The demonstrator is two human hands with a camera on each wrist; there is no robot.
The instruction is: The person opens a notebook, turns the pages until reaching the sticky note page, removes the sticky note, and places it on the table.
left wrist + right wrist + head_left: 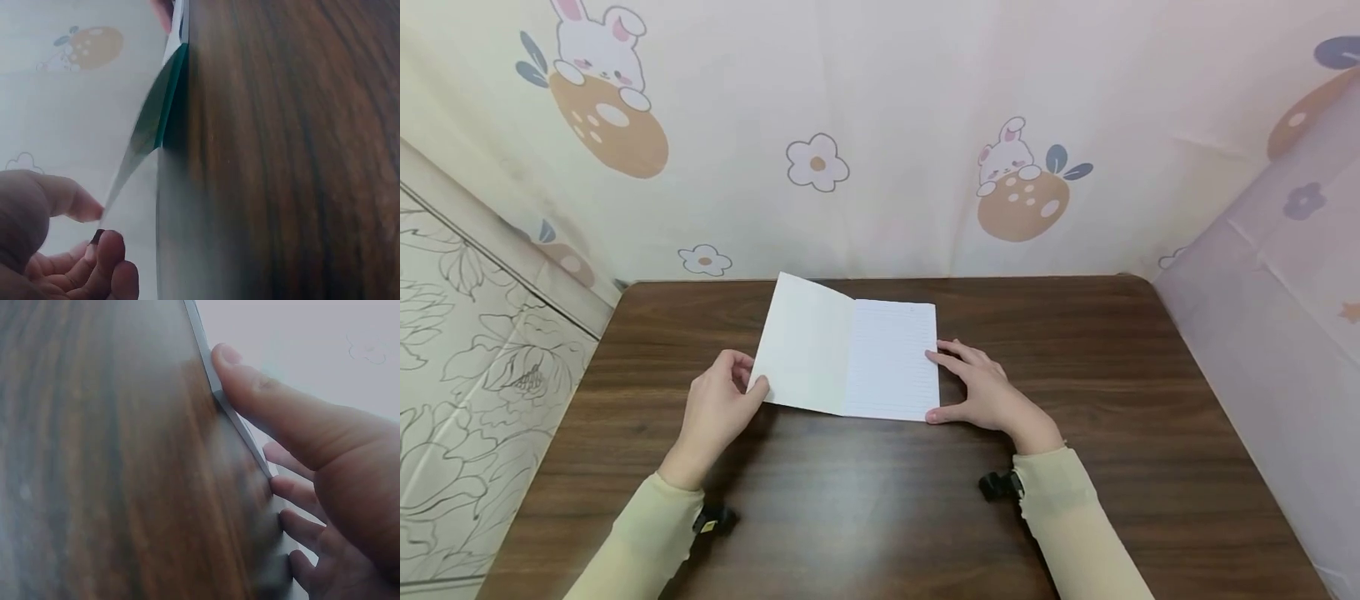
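Note:
An opened notebook [893, 362] lies on the table, its lined first page facing up. My left hand [718, 404] pinches the lower left corner of the white-inside cover [808, 342] between thumb and fingers. In the left wrist view that cover bends up off the table, with a green outer side near the spine [167, 103]. My right hand [988, 396] rests at the notebook's right edge, fingers spread. Its thumb [250, 387] lies on the lower right corner, and the other fingertips touch along the page edge [247, 437].
The brown wood-grain table [850, 500] runs back to a curtain [895, 125] printed with rabbits and flowers. A floral-line panel [482, 375] stands on the left. Small black devices sit at the left wrist [715, 518] and the right wrist [998, 485].

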